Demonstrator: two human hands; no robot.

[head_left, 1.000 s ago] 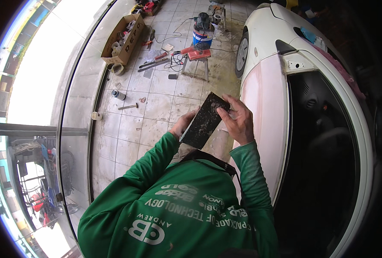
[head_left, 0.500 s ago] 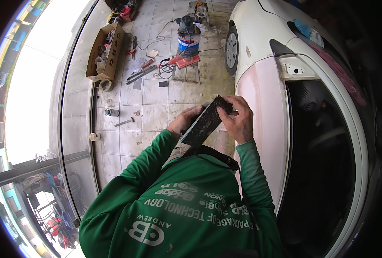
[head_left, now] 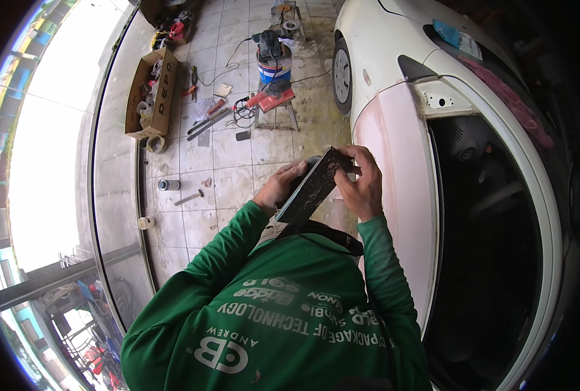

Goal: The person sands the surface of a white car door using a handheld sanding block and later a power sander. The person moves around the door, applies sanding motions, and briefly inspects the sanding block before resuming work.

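Observation:
In front of my waist is a long, flat sanding block, tilted, its dark, speckled, worn face turned up toward me. My left hand grips it from the left side, with the fingers partly hidden behind the block. At its far right end my right hand is closed on the edge, the thumb and fingertips pressed against the dark face. To the right of the hands stands a white car, with a pinkish, dull door panel close to my right forearm.
Beyond the hands, a red sander lies on a small stool, and a blue-and-white bucket carries a dark power tool. A cardboard box, a hammer and a can are on the tiles at left. Black car window at right.
The view has turned slightly, so the floor items sit a little further left. My right fingertips have shifted on the block's face; both hands keep hold of it.

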